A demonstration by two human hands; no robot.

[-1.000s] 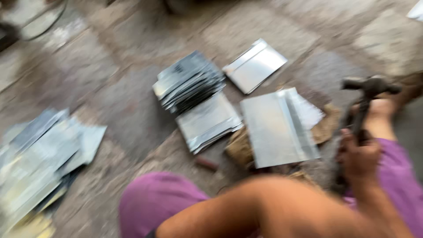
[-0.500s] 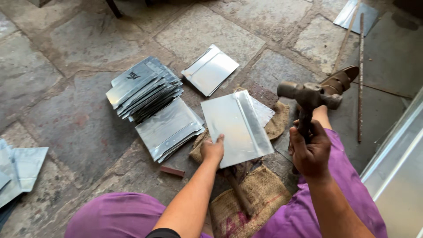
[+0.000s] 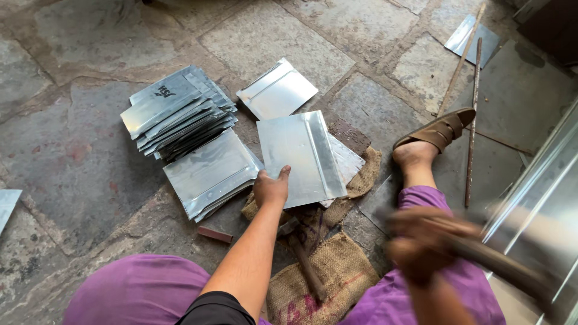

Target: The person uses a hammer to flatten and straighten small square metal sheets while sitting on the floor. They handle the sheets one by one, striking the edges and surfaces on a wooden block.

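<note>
Metal sheet (image 3: 301, 157) flat on burlap sacking (image 3: 337, 271), pinned at near corner by left hand (image 3: 271, 188), fingers closed over edge. Right hand (image 3: 421, 250) motion-blurred, wrapped round hammer handle (image 3: 500, 265); head cut off at frame edge. Folded sheet stack (image 3: 177, 111) just left.

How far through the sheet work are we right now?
Done, by the look of it: a fanned stack and a flatter stack of folded sheets lie on the floor. In hand: the left hand holds one sheet by its near edge over burlap, while the right hand grips a hammer handle, blurred. Left: that sheet; one sheet lies apart, and I cannot tell whether it is finished.
</note>
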